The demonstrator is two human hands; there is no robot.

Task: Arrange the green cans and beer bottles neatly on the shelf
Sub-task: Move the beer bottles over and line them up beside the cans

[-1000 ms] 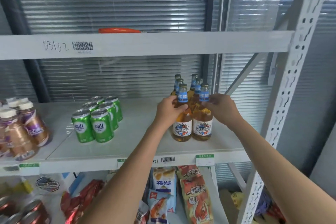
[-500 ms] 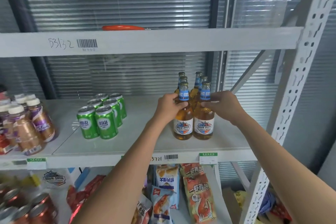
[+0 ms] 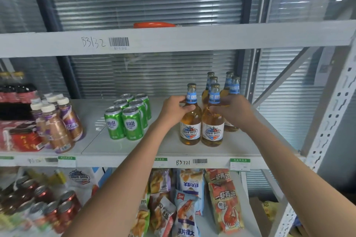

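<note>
On the middle shelf (image 3: 240, 148), the left hand (image 3: 174, 110) grips the front-left beer bottle (image 3: 190, 119); the right hand (image 3: 234, 111) grips its neighbour (image 3: 212, 121), hiding rear bottles (image 3: 231, 86). Green cans (image 3: 128, 116) stand apart, left.

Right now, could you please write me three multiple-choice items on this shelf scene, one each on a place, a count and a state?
1. The green cans stand where, relative to the beer bottles?
A. to their left
B. to their right
C. on the shelf below

2. How many green cans are there?
A. four
B. six
C. nine

3. The left hand is
A. resting flat on the shelf
B. gripping a front bottle
C. holding a can

Answers: 1 A, cans sit left on the same shelf; 2 B, three rows of two; 3 B, fingers wrap its shoulder.
</note>
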